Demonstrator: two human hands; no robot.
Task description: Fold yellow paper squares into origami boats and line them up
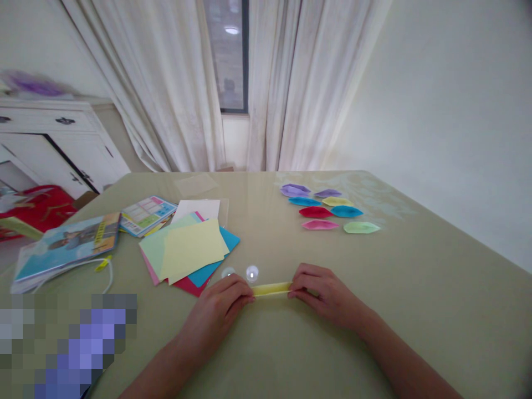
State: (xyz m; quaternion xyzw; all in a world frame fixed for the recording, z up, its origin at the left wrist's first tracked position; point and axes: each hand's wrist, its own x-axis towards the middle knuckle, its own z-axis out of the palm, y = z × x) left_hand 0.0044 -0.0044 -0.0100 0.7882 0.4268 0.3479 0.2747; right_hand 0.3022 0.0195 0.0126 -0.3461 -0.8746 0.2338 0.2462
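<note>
A narrow folded strip of yellow paper (pixel 271 289) lies level between my two hands, low in the middle of the view. My left hand (pixel 224 302) pinches its left end, and my right hand (pixel 318 291) grips the right end between thumb and fingers. The fingertips cover both ends of the strip. Beyond my right hand, several folded paper boats stand in loose rows, among them a red one (pixel 316 212), a pink one (pixel 320 225) and a light green one (pixel 361 228). Left of my hands is a fanned stack of coloured sheets, with a pale yellow sheet (pixel 194 249) on top.
The table (pixel 266 354) also bears books (pixel 68 244), a printed card (pixel 148 215) and a white cable (pixel 111 274) on the left. A pixelated patch hides the lower left corner. Curtains (pixel 178 83) hang behind, and a white cabinet (pixel 54 138) stands at the left.
</note>
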